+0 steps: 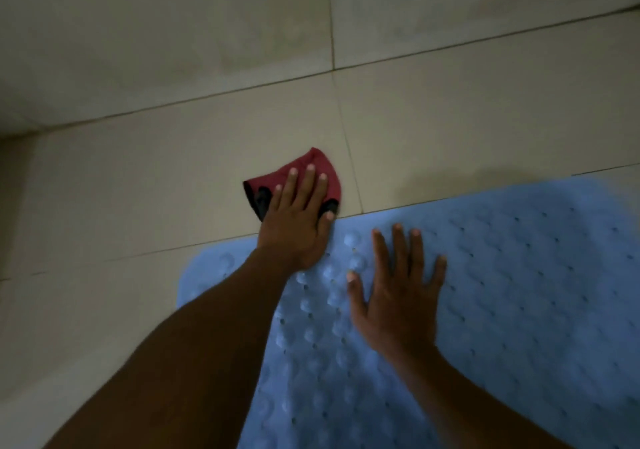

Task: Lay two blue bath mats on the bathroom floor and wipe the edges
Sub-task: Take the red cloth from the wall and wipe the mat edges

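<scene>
A blue bath mat (519,275) with raised bumps and small holes lies flat on the tiled floor, filling the lower right of the view. My left hand (298,220) presses a red and black cloth (311,164) onto the tile right at the mat's far edge, fingers spread over the cloth. My right hand (398,296) rests palm down on the mat with fingers apart, holding nothing. Only one mat is in view.
Beige floor tiles (138,206) with dark grout lines surround the mat. A tiled wall (173,32) rises at the back, meeting the floor along a slanted line. The light is dim.
</scene>
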Available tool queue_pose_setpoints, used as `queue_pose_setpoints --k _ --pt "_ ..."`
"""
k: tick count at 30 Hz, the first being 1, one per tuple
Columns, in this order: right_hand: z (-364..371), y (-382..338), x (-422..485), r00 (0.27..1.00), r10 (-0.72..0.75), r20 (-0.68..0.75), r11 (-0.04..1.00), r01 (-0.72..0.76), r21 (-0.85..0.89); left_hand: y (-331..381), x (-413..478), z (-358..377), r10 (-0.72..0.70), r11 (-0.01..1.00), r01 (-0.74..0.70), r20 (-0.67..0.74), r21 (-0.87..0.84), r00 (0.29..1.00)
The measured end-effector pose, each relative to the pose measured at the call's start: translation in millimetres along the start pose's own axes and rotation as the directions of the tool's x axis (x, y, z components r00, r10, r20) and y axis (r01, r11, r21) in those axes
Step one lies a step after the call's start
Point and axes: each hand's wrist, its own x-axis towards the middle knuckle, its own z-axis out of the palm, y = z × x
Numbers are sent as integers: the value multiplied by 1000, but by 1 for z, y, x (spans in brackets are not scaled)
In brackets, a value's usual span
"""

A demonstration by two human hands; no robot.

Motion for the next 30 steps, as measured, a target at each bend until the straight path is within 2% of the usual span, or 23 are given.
queue_pose_setpoints --k 5,9,11,13,14,17,19,25,30 --pt "-7 -2 2 1000 23 -15 998 -22 58 12 2 -8 -22 1000 22 39 3 999" --pt "-14 18 0 996 -9 -94 978 28 208 44 -3 -9 -279 957 284 88 -58 956" --pt "-20 67 -6 968 161 -193 971 -121 206 61 2 -5 -320 941 328 100 -78 942" --pt "-25 129 -23 896 377 -233 926 -360 116 79 13 -2 -264 960 271 95 -70 960" --pt "-25 153 -34 879 425 -215 904 -421 67 91 20 -2 -220 972 226 94 -60 971" --pt "-22 178 -52 904 405 -134 912 -410 -9 141 35 4 -97 994 101 98 -34 990" --pt "-23 174 -49 901 421 -98 906 -423 6 166 43 7 -63 998 65 109 -12 992" --pt "-29 174 -48 893 445 -75 896 -442 49 214 81 2 49 998 -53 146 23 988" --pt "-28 176 -47 900 427 -89 904 -422 70 281 115 3 175 984 -176 192 -10 966"
